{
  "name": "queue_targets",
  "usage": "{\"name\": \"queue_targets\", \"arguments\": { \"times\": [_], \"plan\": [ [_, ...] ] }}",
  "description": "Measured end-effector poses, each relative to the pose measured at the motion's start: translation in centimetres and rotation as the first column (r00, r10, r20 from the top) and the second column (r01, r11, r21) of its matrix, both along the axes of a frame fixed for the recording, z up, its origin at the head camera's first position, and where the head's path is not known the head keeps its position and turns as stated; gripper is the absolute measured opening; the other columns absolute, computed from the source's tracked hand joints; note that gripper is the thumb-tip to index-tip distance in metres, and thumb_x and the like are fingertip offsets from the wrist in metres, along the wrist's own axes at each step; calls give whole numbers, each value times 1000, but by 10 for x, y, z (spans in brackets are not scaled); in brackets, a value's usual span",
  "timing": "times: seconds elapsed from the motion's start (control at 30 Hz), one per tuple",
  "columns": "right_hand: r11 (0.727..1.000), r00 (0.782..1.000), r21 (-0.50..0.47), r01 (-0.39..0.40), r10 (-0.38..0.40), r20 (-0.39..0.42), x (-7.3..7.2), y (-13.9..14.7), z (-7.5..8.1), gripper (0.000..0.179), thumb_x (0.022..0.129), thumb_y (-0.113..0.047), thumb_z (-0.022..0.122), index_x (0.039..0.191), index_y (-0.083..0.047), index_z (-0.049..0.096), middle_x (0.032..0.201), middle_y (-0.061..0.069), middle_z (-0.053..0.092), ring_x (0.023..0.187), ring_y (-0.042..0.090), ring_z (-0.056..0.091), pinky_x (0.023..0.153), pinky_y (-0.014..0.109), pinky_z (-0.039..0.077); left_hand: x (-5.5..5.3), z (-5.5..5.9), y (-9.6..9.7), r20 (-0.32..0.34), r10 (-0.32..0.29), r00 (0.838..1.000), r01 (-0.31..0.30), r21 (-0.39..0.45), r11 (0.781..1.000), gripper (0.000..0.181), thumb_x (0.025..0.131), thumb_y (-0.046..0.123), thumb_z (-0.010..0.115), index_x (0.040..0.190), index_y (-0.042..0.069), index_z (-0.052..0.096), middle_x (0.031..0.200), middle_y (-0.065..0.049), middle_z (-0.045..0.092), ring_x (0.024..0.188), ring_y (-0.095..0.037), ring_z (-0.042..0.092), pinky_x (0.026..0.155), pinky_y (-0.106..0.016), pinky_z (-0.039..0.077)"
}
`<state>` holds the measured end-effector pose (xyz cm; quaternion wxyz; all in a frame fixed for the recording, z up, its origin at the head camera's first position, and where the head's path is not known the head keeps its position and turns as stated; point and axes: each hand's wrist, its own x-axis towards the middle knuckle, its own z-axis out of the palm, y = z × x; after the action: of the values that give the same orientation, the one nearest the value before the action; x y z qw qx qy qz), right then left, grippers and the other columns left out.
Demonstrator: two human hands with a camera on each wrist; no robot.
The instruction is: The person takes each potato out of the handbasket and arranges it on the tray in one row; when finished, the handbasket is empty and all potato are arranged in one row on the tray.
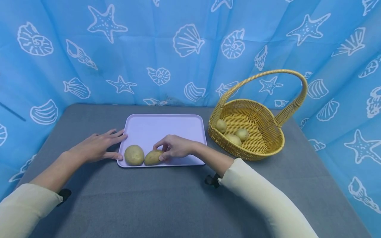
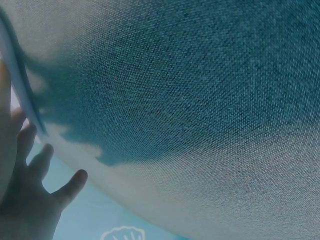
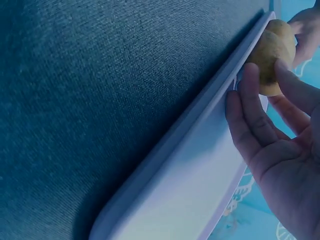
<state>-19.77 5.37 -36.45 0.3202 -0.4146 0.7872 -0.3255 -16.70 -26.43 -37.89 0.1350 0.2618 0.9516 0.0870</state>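
Observation:
A pale lilac tray (image 1: 169, 127) lies flat on the grey cloth. Along its near edge, toward the left corner, a rounder potato (image 1: 134, 155) sits beside an oblong potato (image 1: 152, 158). My right hand (image 1: 177, 146) pinches the oblong one at its right end between thumb and fingers; the right wrist view shows this hand (image 3: 285, 160) close over the tray's rim. With fingers spread and fairly straight, my left hand (image 1: 96, 147) touches the tray's left edge. In the left wrist view, part of that hand (image 2: 32, 195) shows at the lower left.
A yellow wicker basket (image 1: 275, 148) with a tall arched handle stands right of the tray. Inside lie three potatoes, including a small one (image 1: 242, 134). Behind the grey-covered table (image 1: 134, 201) hangs a blue curtain (image 1: 154, 39) with white shells and starfish.

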Motion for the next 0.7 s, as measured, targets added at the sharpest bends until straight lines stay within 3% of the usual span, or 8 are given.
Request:
{"name": "queue_targets", "arguments": {
  "times": [0.33, 0.5, 0.7],
  "plan": [
    [997, 999, 74, 4, -2, -36, 1, 5, 8, 50, 95, -21, 69, 141, -4, 54, 116, 11, 69, 104, 19, 66, 83, 24, 53, 0, 0, 1, 4, 0, 1000, 0, 16, 1000, 96, 84, 67, 63, 153, 5, 37, 159, -21, 29, 142, -53, 24, 100, -80, 23],
    [996, 998, 92, 11, -6, -56, 3, 25, 27, 56, 94, -28, 71, 141, -4, 55, 115, 12, 68, 104, 20, 66, 86, 27, 53, 0, 0, 1, 1, -3, 1000, 3, 21, 1000, 96, 85, 68, 62, 153, 5, 37, 160, -21, 28, 143, -53, 23, 100, -80, 23],
    [995, 993, 91, 30, -20, -117, 8, 72, 56, 58, 90, -29, 76, 138, -5, 57, 125, 13, 66, 113, 25, 63, 96, 44, 51, 1, -1, -1, 11, 4, 1000, -4, 27, 1000, 96, 84, 68, 63, 153, 6, 37, 160, -20, 28, 143, -52, 22, 101, -80, 23]
  ]
}}
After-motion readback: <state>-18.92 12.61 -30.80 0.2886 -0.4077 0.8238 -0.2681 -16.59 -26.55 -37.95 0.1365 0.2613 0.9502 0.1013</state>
